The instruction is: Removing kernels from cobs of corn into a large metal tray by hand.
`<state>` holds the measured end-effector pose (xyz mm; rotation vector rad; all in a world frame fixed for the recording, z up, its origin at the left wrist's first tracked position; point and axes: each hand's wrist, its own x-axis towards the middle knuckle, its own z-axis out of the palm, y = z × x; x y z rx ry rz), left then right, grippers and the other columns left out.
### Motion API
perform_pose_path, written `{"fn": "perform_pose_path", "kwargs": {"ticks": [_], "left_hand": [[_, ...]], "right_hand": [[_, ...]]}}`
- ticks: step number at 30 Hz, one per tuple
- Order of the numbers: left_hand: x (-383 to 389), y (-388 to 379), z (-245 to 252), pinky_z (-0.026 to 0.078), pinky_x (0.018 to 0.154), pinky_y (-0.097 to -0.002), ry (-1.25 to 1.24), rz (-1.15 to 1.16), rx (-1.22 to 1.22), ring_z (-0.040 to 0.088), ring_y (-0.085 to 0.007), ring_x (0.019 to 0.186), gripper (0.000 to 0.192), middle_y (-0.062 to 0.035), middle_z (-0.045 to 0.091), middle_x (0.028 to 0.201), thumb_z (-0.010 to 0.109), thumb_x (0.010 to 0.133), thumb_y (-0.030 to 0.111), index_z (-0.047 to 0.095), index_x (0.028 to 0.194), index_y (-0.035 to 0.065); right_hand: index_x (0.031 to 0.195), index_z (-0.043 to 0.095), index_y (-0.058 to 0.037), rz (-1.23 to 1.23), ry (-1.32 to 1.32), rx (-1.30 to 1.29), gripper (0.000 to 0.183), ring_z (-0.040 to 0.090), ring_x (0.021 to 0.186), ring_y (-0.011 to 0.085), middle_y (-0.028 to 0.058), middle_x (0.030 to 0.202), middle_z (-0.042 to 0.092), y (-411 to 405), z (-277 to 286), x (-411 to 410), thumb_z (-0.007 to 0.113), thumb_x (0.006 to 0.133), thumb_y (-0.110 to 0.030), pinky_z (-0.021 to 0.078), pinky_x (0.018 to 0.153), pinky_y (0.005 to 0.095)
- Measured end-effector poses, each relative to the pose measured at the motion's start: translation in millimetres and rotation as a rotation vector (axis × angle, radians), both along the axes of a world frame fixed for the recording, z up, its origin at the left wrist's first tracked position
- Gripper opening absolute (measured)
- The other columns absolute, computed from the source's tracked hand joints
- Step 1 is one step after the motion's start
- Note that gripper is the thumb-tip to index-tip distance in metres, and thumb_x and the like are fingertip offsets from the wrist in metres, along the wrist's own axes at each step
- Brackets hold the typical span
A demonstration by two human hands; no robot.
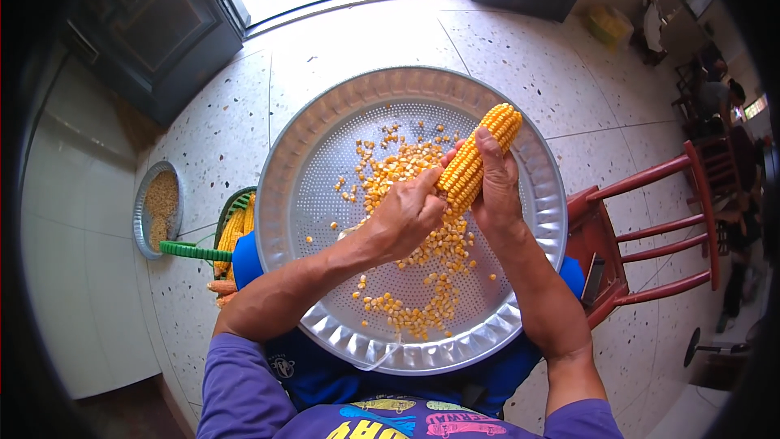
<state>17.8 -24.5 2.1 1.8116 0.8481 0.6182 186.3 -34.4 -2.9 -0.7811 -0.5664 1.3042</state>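
A large round perforated metal tray rests across the person's lap. Loose yellow corn kernels lie scattered over its middle. My right hand is closed around an ear of corn, held slanting above the tray's right half, its upper end pointing away. At the ear's lower end is my left hand, its fingers bent against the kernels; whether it grips the ear or something small is hidden. Rows of kernels cover most of the ear. Partly under the left forearm, a pale thing shows on the tray.
On the left stand a green basket with corn ears and a small metal tray of grain. To the right is a red wooden chair with a dark flat object on its seat. Dark doors frame a bright doorway ahead. People sit far right.
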Motion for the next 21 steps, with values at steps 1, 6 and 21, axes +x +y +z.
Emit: {"fn": "perform_pose_path", "kwargs": {"ticks": [1,6,21], "left_hand": [[-2,3,2,0.057,0.064,-0.0393,-0.013,-0.025,-0.085,0.068,-0.0242,0.072,0.047,-0.0169,0.064,0.087,0.042,0.100,0.021,0.045,0.137,-0.0078],[0,-2,8,0.057,0.068,-0.0373,0.089,-0.075,-0.010,0.067,-0.0207,0.077,0.057,-0.0164,0.064,0.093,0.040,0.107,0.039,0.041,0.145,-0.0034],[10,-14,-4,0.054,0.070,-0.0460,-0.012,0.069,0.188,0.064,-0.0333,0.076,0.037,-0.0261,0.060,0.093,0.035,0.102,0.018,0.046,0.129,-0.0054]], "right_hand": [[0.107,0.055,-0.0039,-0.001,0.000,-0.001,0.033,0.067,0.080,0.0165,0.0073,0.090,0.064,0,0,0,0.070,0.099,-0.032,0.0610,0.074,0.0318],[0.107,0.056,-0.0056,-0.029,-0.071,-0.002,0.031,0.067,0.082,0.0150,0.0059,0.091,0.063,0,-3,1,0.069,0.099,-0.032,0.0597,0.074,0.0298],[0.108,0.056,-0.0043,0.030,0.005,-0.027,0.035,0.068,0.083,0.0173,0.0076,0.091,0.063,1,-8,6,0.069,0.099,-0.035,0.0611,0.078,0.0331]]}}
